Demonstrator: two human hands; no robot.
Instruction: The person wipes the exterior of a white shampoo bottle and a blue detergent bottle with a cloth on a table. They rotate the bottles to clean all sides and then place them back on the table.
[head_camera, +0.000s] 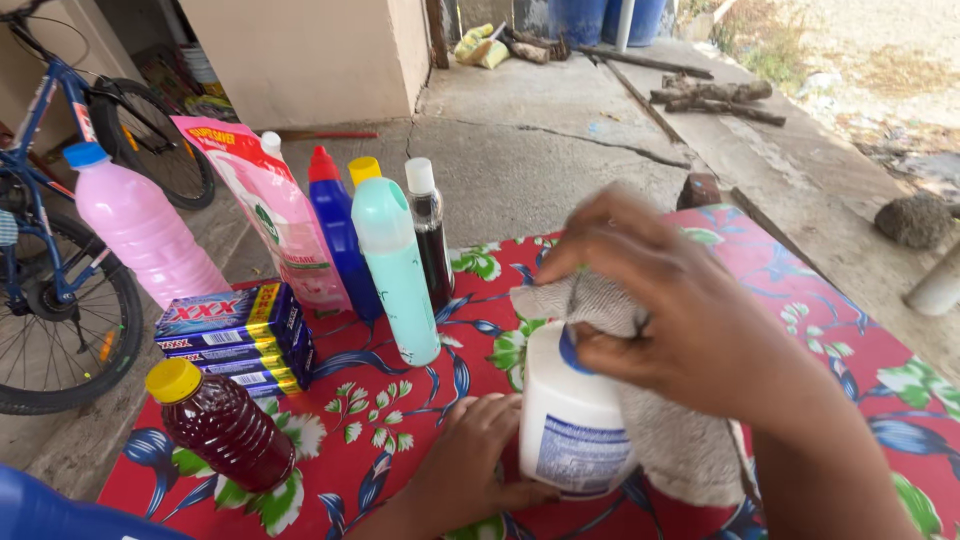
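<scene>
My left hand (465, 455) grips the base of a white plastic bottle (570, 425) with a blue-printed label, standing on a red floral tablecloth (390, 420). My right hand (680, 310) is closed around a grey-white cloth (600, 300) and presses it on the bottle's top and side. The cloth hangs down past the bottle on the right. The bottle's cap is hidden under the cloth.
To the left stand a turquoise bottle (395, 265), blue bottle (338, 230), dark slim bottle (430, 235), pink pouch (270, 215), pink bottle (140, 230), stacked blue soap packs (235, 335) and a dark-red bottle (220, 425). A bicycle (50, 250) stands at left; concrete floor lies beyond.
</scene>
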